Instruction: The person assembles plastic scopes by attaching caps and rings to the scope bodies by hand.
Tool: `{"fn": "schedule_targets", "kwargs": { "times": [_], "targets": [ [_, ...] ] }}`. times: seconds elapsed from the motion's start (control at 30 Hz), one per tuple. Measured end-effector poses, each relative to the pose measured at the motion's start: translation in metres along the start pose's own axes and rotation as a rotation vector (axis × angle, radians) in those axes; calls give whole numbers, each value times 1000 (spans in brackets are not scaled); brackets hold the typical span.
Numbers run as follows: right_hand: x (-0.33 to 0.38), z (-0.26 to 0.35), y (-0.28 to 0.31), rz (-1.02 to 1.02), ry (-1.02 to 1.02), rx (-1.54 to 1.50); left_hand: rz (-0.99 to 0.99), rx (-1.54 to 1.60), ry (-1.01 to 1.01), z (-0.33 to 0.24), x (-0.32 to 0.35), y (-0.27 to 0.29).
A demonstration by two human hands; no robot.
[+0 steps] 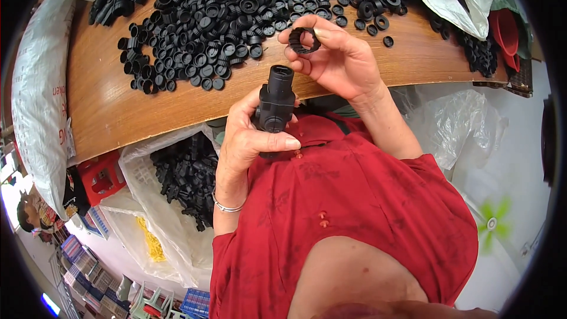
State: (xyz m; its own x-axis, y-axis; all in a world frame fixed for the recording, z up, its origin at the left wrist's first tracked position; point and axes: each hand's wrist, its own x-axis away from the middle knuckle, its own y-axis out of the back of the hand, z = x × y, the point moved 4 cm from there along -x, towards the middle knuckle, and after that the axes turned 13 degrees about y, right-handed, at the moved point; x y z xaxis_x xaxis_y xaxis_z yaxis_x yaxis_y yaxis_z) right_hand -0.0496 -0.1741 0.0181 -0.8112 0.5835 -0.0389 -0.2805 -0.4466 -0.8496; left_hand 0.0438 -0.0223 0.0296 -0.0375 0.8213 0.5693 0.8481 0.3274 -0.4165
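In my left hand is a black plastic scope-shaped tube, its open end pointing up and away from me. The fingers wrap round its body and the thumb lies across the near end. A little above and to the right, my right hand pinches a black ribbed ring between thumb and fingers. Ring and tube are apart. Beyond both hands, a wide heap of small black round caps and rings covers much of the brown wooden table.
More black tube parts lie at the far left. White sacks stand beside the table. Below its edge, a lined bin holds black parts, near a bag of yellow pieces. A red container and green fan are at right.
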Motion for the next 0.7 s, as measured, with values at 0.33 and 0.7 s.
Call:
{"fn": "schedule_targets", "kwargs": {
  "times": [0.33, 0.7],
  "targets": [
    [-1, -8, -23, 122, 97, 134, -325, -395, -259, -8, 22, 15],
    [0, -11, -47, 368, -49, 919, -751, -1038, -522, -26, 37, 8]
  ]
}}
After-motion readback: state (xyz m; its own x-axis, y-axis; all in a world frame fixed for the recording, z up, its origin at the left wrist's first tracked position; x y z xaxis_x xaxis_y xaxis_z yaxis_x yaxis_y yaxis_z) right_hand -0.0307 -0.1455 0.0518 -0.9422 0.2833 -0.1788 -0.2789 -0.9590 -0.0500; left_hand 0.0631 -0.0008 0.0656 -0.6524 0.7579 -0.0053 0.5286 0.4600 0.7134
